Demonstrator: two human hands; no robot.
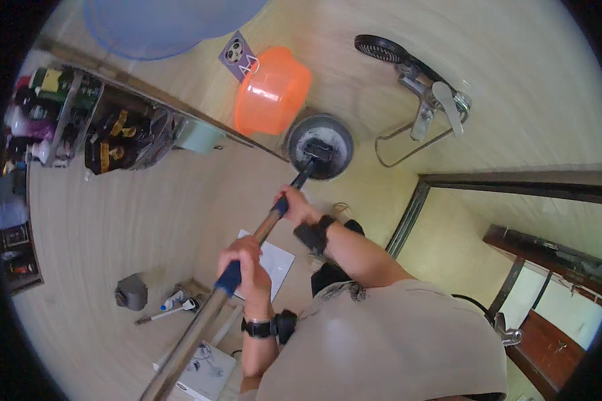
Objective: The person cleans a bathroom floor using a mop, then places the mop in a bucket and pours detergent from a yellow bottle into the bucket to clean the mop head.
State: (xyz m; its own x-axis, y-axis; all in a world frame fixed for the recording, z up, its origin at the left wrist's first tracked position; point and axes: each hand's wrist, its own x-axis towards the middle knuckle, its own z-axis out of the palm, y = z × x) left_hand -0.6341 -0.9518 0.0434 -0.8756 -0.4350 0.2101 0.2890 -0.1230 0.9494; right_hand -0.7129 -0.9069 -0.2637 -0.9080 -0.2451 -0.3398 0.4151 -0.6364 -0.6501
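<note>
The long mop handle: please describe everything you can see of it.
The mop handle is a long, straight metal-looking pole with blue grip sections. It slants from the lower left up to a dark mop head resting inside a round grey bucket. The left hand grips the lower blue section; the right hand grips higher up.

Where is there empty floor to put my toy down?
Bare floor lies left of the mop handle, between the shelf of bottles and the small grey bin. It is crowded around the grey bucket and orange basin, and by the bottles near the left hand.
</note>
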